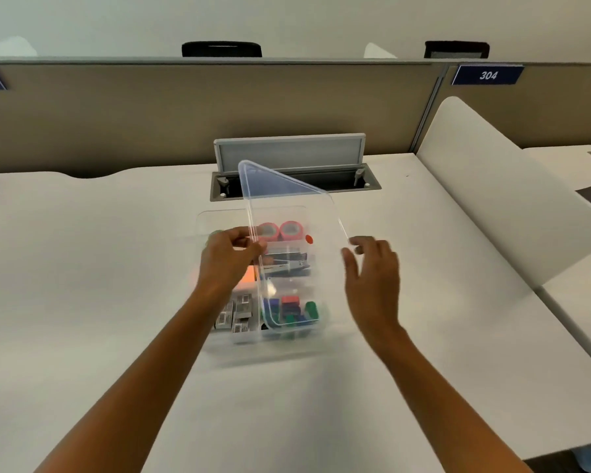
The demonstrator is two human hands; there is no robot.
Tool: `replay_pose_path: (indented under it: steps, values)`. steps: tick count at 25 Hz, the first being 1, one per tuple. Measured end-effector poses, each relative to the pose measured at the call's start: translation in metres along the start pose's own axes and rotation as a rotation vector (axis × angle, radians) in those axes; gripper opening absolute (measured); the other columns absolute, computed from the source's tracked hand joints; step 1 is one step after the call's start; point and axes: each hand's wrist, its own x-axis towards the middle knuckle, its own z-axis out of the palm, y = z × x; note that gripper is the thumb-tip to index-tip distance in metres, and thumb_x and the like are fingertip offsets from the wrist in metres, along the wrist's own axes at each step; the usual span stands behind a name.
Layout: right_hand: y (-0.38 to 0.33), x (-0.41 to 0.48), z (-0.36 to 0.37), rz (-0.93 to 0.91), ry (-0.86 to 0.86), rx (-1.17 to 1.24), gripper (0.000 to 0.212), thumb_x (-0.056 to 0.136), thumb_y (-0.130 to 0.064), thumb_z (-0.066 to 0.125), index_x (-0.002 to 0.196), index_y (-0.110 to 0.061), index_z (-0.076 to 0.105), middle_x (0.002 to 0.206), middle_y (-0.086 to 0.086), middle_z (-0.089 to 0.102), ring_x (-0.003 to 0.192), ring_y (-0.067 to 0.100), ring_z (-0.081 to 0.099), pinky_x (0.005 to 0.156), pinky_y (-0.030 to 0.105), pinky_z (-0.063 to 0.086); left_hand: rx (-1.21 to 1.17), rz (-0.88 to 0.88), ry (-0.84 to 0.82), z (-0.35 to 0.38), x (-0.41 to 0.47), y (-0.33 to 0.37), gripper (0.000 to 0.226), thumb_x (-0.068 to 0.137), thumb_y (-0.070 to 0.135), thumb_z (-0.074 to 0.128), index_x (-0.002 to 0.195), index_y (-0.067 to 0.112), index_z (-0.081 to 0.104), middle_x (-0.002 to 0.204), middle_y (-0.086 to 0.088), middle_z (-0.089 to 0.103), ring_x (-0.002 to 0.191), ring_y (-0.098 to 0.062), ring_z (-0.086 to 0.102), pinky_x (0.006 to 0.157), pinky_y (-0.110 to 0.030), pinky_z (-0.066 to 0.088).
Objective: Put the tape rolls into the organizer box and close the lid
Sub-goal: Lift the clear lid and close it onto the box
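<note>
A clear plastic organizer box [219, 216] stands on the white desk in the middle of the view. Two pink tape rolls [280, 231] lie side by side in its far compartment. A clear lid [287, 199] is held tilted above the right half of the box. My left hand [231, 254] pinches the lid's left edge over the box. To the right of the lid, my right hand [372, 278] is spread with its fingers apart, fingertips near the lid's right edge, holding nothing.
The box also holds a stapler [287, 262], small coloured items [294, 310], staple boxes [236, 314] and an orange pad [248, 276]. Behind it an open cable hatch [294, 165] sits in the desk. A white divider panel [492, 186] rises at the right.
</note>
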Motion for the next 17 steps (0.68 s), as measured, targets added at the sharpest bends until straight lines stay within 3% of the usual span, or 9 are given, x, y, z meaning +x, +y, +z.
replay_pose_path:
  steps: [2, 4, 8, 9, 13, 17]
  values:
    - [0.031, 0.016, 0.005, 0.165, -0.059, -0.094, 0.033, 0.092, -0.023, 0.056, 0.123, -0.010, 0.056, 0.120, 0.017, 0.058, 0.109, 0.032, 0.053, 0.084, 0.032, 0.046, -0.034, -0.036, 0.000, -0.022, 0.001, -0.009, 0.029, 0.085, 0.012, 0.066, 0.114, 0.009, 0.066, 0.094, -0.010, 0.071, 0.078, -0.026, 0.073, 0.087, -0.040, 0.056]
    - [0.054, 0.025, 0.008, 0.299, -0.278, -0.096, 0.038, 0.092, -0.026, 0.058, 0.126, -0.008, 0.054, 0.122, 0.018, 0.058, 0.111, 0.032, 0.055, 0.092, 0.036, 0.045, -0.107, -0.071, -0.025, -0.041, -0.001, -0.015, 0.029, 0.088, 0.006, 0.061, 0.117, 0.007, 0.064, 0.094, -0.009, 0.071, 0.075, -0.021, 0.074, 0.082, -0.030, 0.058]
    - [0.061, 0.024, 0.012, 0.441, -0.594, 0.269, 0.019, 0.087, -0.015, 0.064, 0.103, -0.005, 0.069, 0.089, 0.011, 0.070, 0.069, 0.020, 0.066, 0.065, 0.023, 0.056, -0.152, -0.113, -0.013, -0.069, -0.002, -0.034, 0.027, 0.090, 0.000, 0.056, 0.115, 0.002, 0.063, 0.096, -0.017, 0.067, 0.072, -0.019, 0.074, 0.070, -0.021, 0.059]
    - [0.057, 0.019, 0.013, 0.442, -0.617, 0.298, 0.014, 0.086, -0.011, 0.066, 0.098, -0.005, 0.070, 0.085, 0.012, 0.071, 0.065, 0.021, 0.065, 0.062, 0.023, 0.057, -0.138, -0.121, -0.003, -0.073, 0.000, -0.040, 0.026, 0.090, -0.001, 0.055, 0.115, 0.002, 0.063, 0.095, -0.020, 0.065, 0.069, -0.018, 0.074, 0.067, -0.019, 0.058]
    - [0.044, 0.003, 0.018, 0.420, -0.596, 0.271, 0.014, 0.080, -0.009, 0.072, 0.093, -0.004, 0.072, 0.080, 0.017, 0.073, 0.065, 0.029, 0.068, 0.072, 0.035, 0.060, -0.073, -0.176, 0.033, -0.085, 0.014, -0.063, 0.024, 0.091, 0.000, 0.054, 0.113, 0.001, 0.065, 0.095, -0.020, 0.065, 0.063, -0.014, 0.073, 0.063, -0.019, 0.058]
    - [0.032, -0.008, 0.021, 0.429, -0.578, 0.205, 0.014, 0.078, -0.013, 0.076, 0.088, -0.005, 0.072, 0.077, 0.015, 0.073, 0.053, 0.022, 0.066, 0.065, 0.022, 0.054, 0.055, -0.200, 0.136, -0.084, 0.026, -0.084, 0.026, 0.089, 0.014, 0.062, 0.113, 0.008, 0.068, 0.111, -0.009, 0.071, 0.063, -0.006, 0.071, 0.081, -0.033, 0.057]
